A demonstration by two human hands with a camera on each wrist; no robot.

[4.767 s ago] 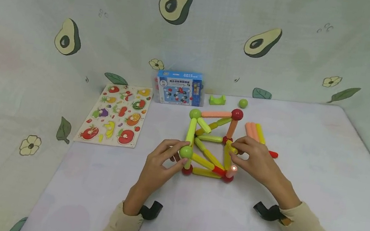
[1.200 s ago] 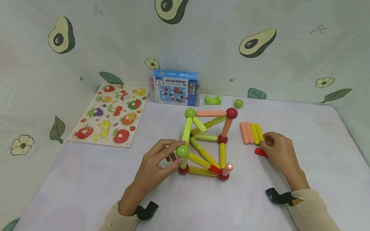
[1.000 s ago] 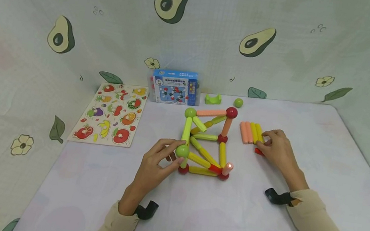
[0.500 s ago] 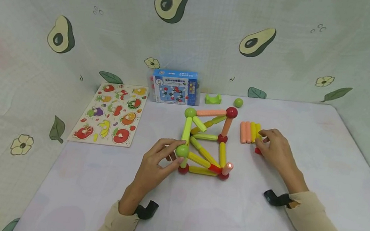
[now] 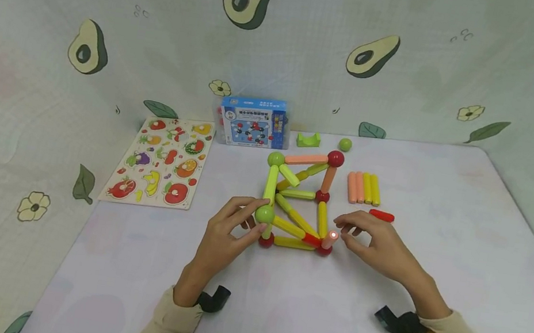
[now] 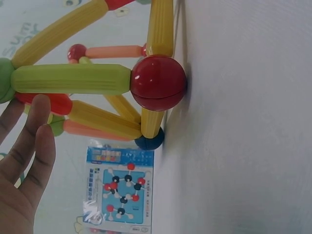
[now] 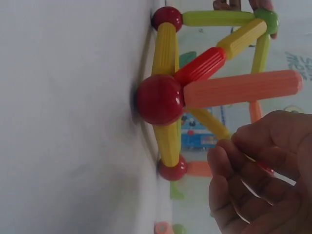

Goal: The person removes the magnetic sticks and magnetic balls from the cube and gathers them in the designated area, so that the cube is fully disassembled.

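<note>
A frame of magnetic rods and balls stands on the table in the head view. My left hand [image 5: 226,236] pinches the green ball [image 5: 265,213] at its near left top corner, fingers behind it and thumb in front. A lime rod [image 6: 73,79] runs from that ball down to a red ball [image 6: 158,83] on the table. At the near right corner, a pink rod [image 7: 243,89] stands up from another red ball [image 7: 161,100], its top end bare. Just right of this rod hovers my right hand [image 5: 380,245], fingers loosely bent, nothing visible between them.
Two pink rods [image 5: 351,187] and two yellow rods [image 5: 374,190] lie in a row right of the frame, with a red rod [image 5: 382,215] in front. Behind stand a toy box [image 5: 253,123], a green curved piece [image 5: 308,140] and a loose green ball [image 5: 345,144]. A fruit board [image 5: 163,161] lies left.
My right hand, earlier pinching a yellow rod by the frame, set it into the row, nudged the row, then moved left and nearer to the upright pink rod. My left hand kept its hold.
</note>
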